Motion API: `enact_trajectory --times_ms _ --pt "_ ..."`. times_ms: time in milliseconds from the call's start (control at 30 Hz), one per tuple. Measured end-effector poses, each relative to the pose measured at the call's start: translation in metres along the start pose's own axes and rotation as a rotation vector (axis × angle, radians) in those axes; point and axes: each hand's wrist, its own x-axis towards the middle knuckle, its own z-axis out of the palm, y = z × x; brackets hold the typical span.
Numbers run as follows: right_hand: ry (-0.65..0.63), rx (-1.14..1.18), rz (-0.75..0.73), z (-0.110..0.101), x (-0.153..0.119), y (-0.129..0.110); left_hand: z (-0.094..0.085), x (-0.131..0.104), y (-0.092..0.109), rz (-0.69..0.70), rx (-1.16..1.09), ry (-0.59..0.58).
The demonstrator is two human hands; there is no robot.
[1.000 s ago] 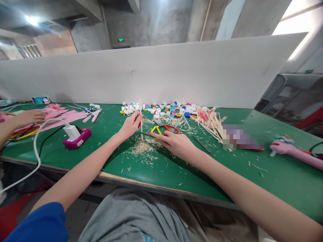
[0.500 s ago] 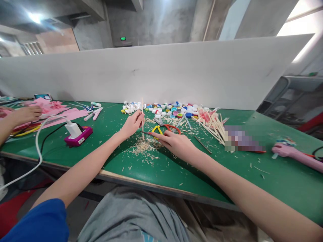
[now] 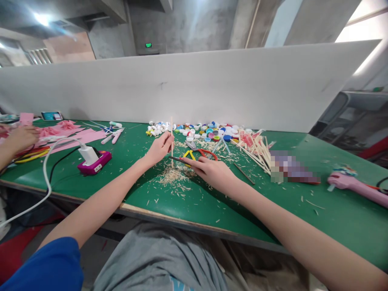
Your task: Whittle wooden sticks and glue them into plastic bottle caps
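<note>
My left hand [image 3: 160, 146] is closed around a thin wooden stick [image 3: 172, 124], which stands upright with its lower end over a heap of wood shavings [image 3: 173, 178]. My right hand [image 3: 212, 171] grips a slim, dark knife [image 3: 176, 159], its blade lying across the lower part of the stick. The knife's handle is mostly hidden under my fingers. Just beyond my right hand lie pliers with orange handles [image 3: 210, 152] and a tool with yellow handles [image 3: 189, 154]. A thin dark rod [image 3: 244, 174] rests to the right of that hand.
Many coloured bottle caps [image 3: 209, 131] lie along the white partition [image 3: 194, 89]. A bundle of wooden sticks [image 3: 257, 153] is on the right, near a pink glue gun [image 3: 348, 181]. At left are a purple power strip [image 3: 94, 163], pink sheets [image 3: 87, 137] and another person's hand [image 3: 24, 137].
My hands, the stick and the knife stay in nearly the same place, with only a slight shift of the knife. At the far left, the other person's hand has moved left among the pink sheets.
</note>
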Motion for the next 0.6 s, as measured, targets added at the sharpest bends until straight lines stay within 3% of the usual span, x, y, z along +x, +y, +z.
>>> enact_trajectory --times_ms 267,600 --pt "-0.071 -0.095 0.008 -0.0037 0.0031 -0.0045 -0.0004 0.0000 0.0020 0.007 0.008 0.003" --pt "-0.005 -0.113 -0.033 -0.0097 -0.0018 -0.0009 -0.0007 0.0001 0.0015 0.002 0.009 -0.006"
